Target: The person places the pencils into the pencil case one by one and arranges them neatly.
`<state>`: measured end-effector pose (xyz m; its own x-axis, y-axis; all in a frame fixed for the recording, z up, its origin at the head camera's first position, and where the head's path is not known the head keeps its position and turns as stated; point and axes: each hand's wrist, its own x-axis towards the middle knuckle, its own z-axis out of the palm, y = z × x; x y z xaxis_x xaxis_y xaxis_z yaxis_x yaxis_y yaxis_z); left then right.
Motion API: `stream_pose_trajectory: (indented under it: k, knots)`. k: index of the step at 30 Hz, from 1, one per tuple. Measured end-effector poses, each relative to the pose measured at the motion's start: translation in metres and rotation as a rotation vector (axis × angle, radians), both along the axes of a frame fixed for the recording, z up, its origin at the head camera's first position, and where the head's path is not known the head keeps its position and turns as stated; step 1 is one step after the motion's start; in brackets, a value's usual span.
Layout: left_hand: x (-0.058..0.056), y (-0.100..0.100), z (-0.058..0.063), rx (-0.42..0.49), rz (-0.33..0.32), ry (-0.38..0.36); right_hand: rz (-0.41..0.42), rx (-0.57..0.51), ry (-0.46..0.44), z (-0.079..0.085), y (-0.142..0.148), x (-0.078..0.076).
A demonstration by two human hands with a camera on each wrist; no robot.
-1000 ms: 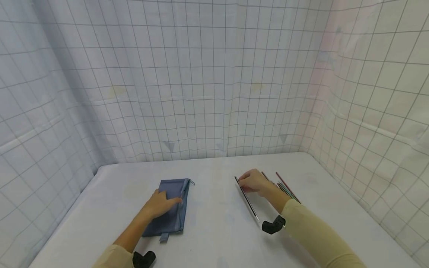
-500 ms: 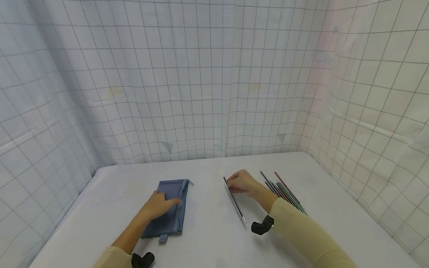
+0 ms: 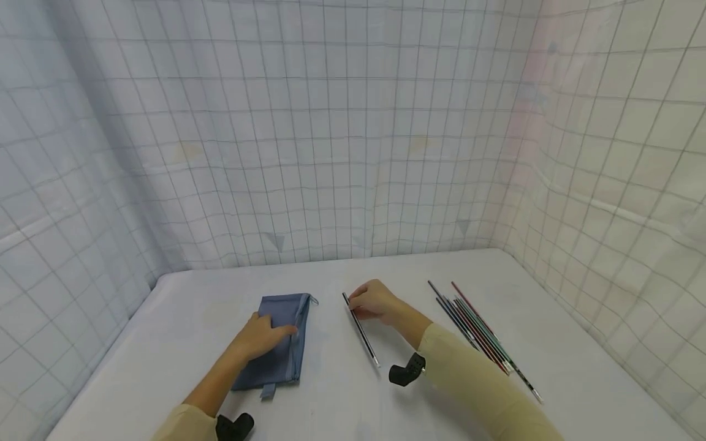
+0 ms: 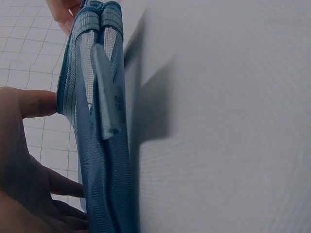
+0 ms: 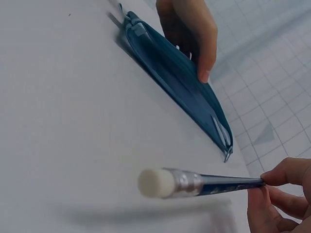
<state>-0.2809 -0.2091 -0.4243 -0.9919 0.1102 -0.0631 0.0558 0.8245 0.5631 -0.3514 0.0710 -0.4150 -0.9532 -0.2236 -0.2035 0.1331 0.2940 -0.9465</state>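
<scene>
A dark pencil with a white eraser and metal ferrule is pinched near its far end between the thumb and fingers of my right hand. In the right wrist view the eraser points toward the camera, and a shadow lies on the cloth below. My left hand rests on a blue zippered pouch, fingers spread over its top and thumb touching near the zip edge. The pouch lies flat, its zip side facing the pencil; the right wrist view shows that side as a dark, slightly gaping band.
Several pencils, dark, red and green, lie in a loose bundle at the right of the white table. Grid-patterned curtains enclose the back and sides. A black wrist-camera mount sits at the right sleeve.
My right hand has carried the pencil leftward from beside the bundle toward the pouch, leaving more of the other pencils in sight. The left hand and pouch have stayed nearly still.
</scene>
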Motion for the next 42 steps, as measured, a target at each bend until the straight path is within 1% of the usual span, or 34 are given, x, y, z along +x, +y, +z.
stream_pose_trajectory:
  k: [8, 14, 21, 25, 28, 34, 39, 42]
  knots:
    - [-0.001, 0.001, 0.001, -0.017, 0.008, 0.002, 0.03, -0.003, -0.02, -0.002, -0.026, -0.002]
    - [-0.003, 0.002, 0.001, -0.017, 0.013, -0.013, 0.063, -0.04, -0.044, -0.004, -0.044, -0.004]
    - [-0.005, -0.001, -0.001, -0.012, 0.014, -0.024, 0.061, -0.05, -0.038, -0.007, -0.064, -0.008]
    - [-0.005, -0.001, -0.004, -0.009, 0.021, -0.031, 0.034, -0.033, -0.027, -0.013, -0.074, -0.008]
    - [-0.005, -0.001, -0.003, -0.005, 0.019, -0.027, -0.008, -0.006, -0.018, -0.016, -0.081, -0.007]
    - [-0.004, 0.001, -0.002, 0.003, 0.018, -0.016, -0.121, 0.04, -0.009, -0.013, -0.094, -0.005]
    - [-0.004, 0.001, -0.002, -0.01, 0.02, -0.017, -0.18, 0.032, -0.015, -0.011, -0.106, -0.005]
    - [-0.004, 0.001, -0.001, -0.001, 0.022, -0.014, -0.209, 0.032, -0.011, -0.009, -0.111, -0.006]
